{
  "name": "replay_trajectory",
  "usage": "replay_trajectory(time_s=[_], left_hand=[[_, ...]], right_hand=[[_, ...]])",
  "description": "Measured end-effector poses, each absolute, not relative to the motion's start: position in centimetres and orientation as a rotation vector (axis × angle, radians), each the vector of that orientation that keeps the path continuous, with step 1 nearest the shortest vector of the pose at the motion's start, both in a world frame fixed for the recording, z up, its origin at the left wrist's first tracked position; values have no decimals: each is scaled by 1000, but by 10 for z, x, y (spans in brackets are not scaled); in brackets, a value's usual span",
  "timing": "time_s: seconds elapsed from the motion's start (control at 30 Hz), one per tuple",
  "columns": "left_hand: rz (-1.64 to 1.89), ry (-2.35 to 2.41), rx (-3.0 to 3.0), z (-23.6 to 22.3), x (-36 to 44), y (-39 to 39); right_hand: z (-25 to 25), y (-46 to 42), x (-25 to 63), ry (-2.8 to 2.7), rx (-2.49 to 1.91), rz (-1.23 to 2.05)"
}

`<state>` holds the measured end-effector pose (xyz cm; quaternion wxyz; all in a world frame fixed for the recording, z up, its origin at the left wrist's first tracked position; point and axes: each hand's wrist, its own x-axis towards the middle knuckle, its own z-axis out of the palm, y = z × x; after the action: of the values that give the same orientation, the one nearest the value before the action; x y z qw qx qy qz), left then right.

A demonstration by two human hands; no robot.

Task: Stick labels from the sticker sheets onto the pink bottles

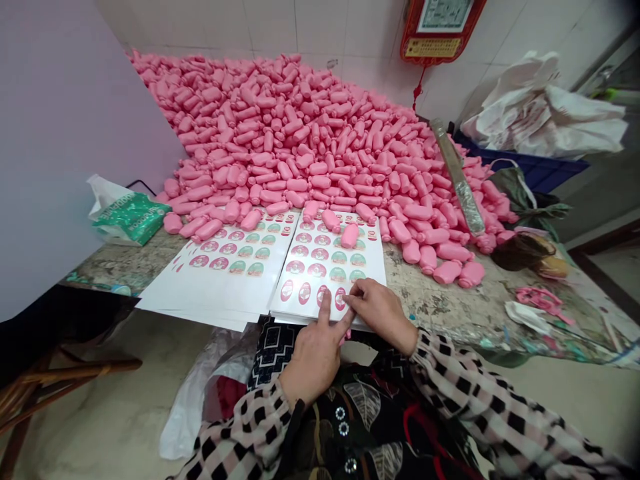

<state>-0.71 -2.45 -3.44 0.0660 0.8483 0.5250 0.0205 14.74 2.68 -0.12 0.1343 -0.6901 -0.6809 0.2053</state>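
Note:
My left hand (315, 353) rests at the near edge of a white sticker sheet (325, 277), its index finger stretched onto the lowest row. My right hand (377, 313) lies beside it, with its fingertips pressed on an oval sticker (341, 299). Rows of round and oval printed stickers cover this sheet and a second one (225, 267) to its left. A large heap of pink moulded bottle-shaped pieces (280, 127) fills the table behind. Several pieces lie on the sheets, among them one (349, 235) on the right sheet.
The stained stone table (440, 300) holds a silver roll (457, 177), pink scraps (540, 300) and a green packet (131, 217). A blue crate (530, 163) with a white sack (545, 110) stands at right. A plastic bag (193, 413) hangs near my lap.

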Motion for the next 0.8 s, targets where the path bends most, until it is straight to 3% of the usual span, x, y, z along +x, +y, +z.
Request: replay_trajectory(time_s=[0.37, 0.5, 0.6, 0.7, 0.8], left_hand=[[5, 1567, 2464, -28, -8, -25], [124, 1475, 2386, -21, -14, -26], [417, 1362, 2229, -10, -25, -28], [764, 1275, 1719, 7, -32, -26], [894, 1049, 995, 20, -28, -18]], right_hand=[[28, 25, 145, -2018, -1841, 281], [26, 35, 163, -1790, -1785, 455], [23, 37, 174, -1580, -1627, 642], [26, 26, 170, -1352, -1439, 834], [34, 9, 151, -1319, -1335, 992]])
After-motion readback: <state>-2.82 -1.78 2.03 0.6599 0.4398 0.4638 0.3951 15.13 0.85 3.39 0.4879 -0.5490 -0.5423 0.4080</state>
